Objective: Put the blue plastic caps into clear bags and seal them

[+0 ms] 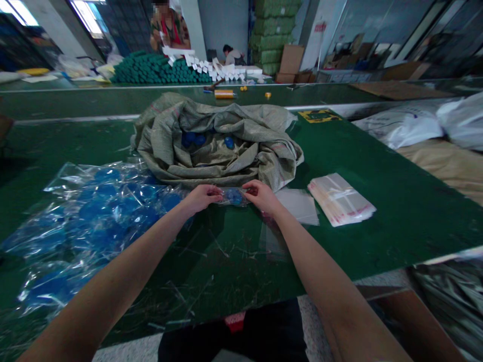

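Between my hands is a small clear plastic bag (pixel 233 196) with a blue round item inside, just in front of the sack. My left hand (pixel 204 197) pinches the bag's left end, and my right hand (pixel 260 195) grips its right end. A grey-green woven sack (pixel 222 173) lies with its mouth open, several blue round items (pixel 193 139) inside. To the left spreads a heap of filled clear bags (pixel 109 206) with blue contents. Loose flat clear bags (pixel 300 205) lie beside my right hand, partly hidden by my forearm.
A banded stack of clear bags (pixel 341 199) rests on the green table (pixel 396 221) at right. White sacks (pixel 407 123) stand beyond the right edge. Across the far bench are a pile of green rolls (pixel 158 70), white pieces (pixel 217 69) and a person (pixel 169 30).
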A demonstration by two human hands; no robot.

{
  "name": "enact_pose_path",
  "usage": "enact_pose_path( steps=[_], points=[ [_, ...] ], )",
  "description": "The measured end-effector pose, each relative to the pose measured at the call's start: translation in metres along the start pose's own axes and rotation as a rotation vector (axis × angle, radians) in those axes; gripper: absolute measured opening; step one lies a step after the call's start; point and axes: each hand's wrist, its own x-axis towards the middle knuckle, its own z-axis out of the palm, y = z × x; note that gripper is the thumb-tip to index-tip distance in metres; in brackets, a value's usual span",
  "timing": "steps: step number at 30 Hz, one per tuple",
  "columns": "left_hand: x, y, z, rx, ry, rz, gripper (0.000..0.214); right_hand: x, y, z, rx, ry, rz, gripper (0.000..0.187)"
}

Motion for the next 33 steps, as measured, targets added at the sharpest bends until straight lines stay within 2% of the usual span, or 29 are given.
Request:
enact_pose_path(
  steps=[7, 11, 17, 25, 33],
  points=[
    [-0.005, 0.006, 0.0, -0.026, -0.027, -0.031, 0.036, -0.001, 0.0, 0.0, -0.011, 0.003, 0.004, 0.02],
    [-0.005, 0.007, 0.0, 0.002, -0.034, -0.005, 0.041, -0.001, 0.001, 0.0, -0.006, 0.008, 0.016, 0.021],
    [0.002, 0.001, 0.003, 0.013, -0.026, 0.004, 0.026, -0.001, -0.002, -0.002, 0.026, -0.016, 0.055, 0.024],
    [-0.007, 0.006, 0.0, -0.127, -0.081, -0.012, 0.03, -0.001, -0.007, -0.005, 0.263, -0.016, 0.128, 0.039],
    [-0.013, 0.009, 0.0, -0.137, -0.048, 0.015, 0.035, -0.002, -0.009, -0.007, 0.34, 0.0, 0.121, 0.036]
  ],
)
